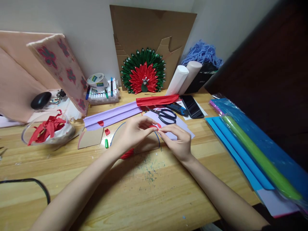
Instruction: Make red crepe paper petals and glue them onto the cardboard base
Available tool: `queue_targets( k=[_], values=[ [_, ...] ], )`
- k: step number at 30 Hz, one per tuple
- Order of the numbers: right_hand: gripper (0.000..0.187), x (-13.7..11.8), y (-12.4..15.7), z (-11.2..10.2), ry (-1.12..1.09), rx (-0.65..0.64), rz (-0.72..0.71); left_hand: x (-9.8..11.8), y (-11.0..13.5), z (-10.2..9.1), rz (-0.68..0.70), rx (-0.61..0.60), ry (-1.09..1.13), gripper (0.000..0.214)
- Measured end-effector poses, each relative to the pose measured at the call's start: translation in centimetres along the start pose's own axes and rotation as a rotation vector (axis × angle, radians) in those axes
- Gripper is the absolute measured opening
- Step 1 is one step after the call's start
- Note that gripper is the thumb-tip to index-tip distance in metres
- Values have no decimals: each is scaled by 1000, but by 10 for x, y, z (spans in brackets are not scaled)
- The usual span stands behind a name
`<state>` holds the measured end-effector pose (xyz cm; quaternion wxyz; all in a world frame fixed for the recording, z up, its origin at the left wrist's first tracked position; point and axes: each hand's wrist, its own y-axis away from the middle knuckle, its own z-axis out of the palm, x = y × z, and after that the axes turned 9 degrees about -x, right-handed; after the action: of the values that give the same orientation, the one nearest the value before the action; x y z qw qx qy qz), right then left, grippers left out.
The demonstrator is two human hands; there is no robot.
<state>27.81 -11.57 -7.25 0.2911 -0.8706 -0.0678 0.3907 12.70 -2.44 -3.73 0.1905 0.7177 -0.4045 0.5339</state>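
Both my hands meet over the middle of the wooden desk (154, 189). My left hand (133, 133) is closed, its fingertips pinching a small red paper piece (156, 126). My right hand (176, 141) is closed too, pinching the same red piece from the right. Beneath them lies a cardboard disc with a blue outline (146, 145) and a bit of red paper (127, 154) shows under my left wrist. A lilac sheet (179, 123) lies under my right fingers. Black scissors (163, 115) rest just beyond my hands.
A lilac crepe roll (112, 116) and a red crepe strip (157, 100) lie behind. A bowl of red scraps (48, 130) sits left, markers (103, 93) and a red-green paper rosette (143, 72) at the back, a phone (192, 106), blue and green paper (252, 150) right.
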Motion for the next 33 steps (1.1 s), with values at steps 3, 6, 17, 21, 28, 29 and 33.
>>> queue_targets(
  k=[3,6,17,21,28,29,33],
  values=[
    [15,0,-1,-2,59,19,-100,-2,0,-1,-6,-14,-21,20],
    [21,1,-1,-5,138,34,-226,-5,1,-4,16,-33,-63,17],
    [13,0,-9,-13,-537,-170,285,4,3,-11,436,-43,-173,17],
    [10,-3,-12,-13,-590,-161,354,1,3,-11,530,-16,-239,21],
    [4,-6,-9,-15,-492,-117,297,0,2,-8,564,2,-283,22],
    [3,-6,-8,-16,-461,-106,277,1,2,-7,524,0,-268,25],
    [3,-8,-7,-18,-272,-48,150,7,0,-7,166,4,-67,40]
  ],
)
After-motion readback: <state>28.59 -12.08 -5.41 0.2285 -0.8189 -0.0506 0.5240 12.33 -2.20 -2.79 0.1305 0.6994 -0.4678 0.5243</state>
